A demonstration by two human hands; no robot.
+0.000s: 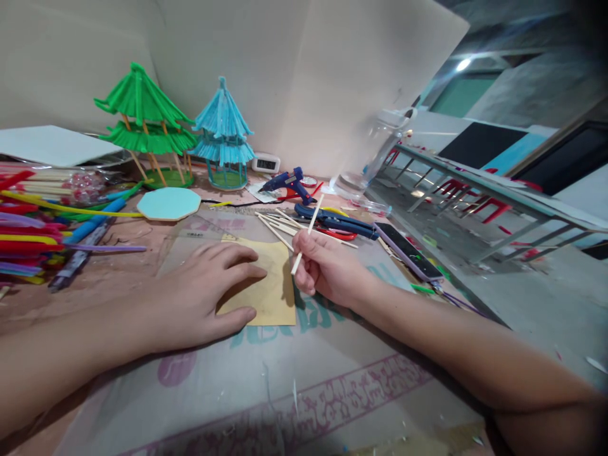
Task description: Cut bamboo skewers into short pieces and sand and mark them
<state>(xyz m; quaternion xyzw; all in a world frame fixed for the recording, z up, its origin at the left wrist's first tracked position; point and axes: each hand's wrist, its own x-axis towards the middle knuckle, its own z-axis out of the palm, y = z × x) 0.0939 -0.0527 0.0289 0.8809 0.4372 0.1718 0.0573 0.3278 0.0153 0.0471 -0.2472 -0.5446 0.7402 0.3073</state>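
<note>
A thin wooden stick point(313, 220) is pinched between the thumb and fingers of my right hand point(327, 263), held tilted above the table. My left hand point(209, 288) lies with fingers spread over the left part of a square of tan paper point(273, 294). That paper rests on a printed plastic sheet point(223, 392). Just beyond my right hand lie several loose wooden sticks point(273, 229), beside blue-handled pliers point(337, 221). A blue hot glue gun point(292, 183) sits farther back.
Green point(142, 120) and blue point(223, 136) model pavilions stand at the back. A pale blue octagon point(168, 204) lies before them. Pipe cleaners point(28, 234) and a marker point(78, 263) are at left. To the right are a phone point(408, 250) and a clear plastic jar point(368, 152).
</note>
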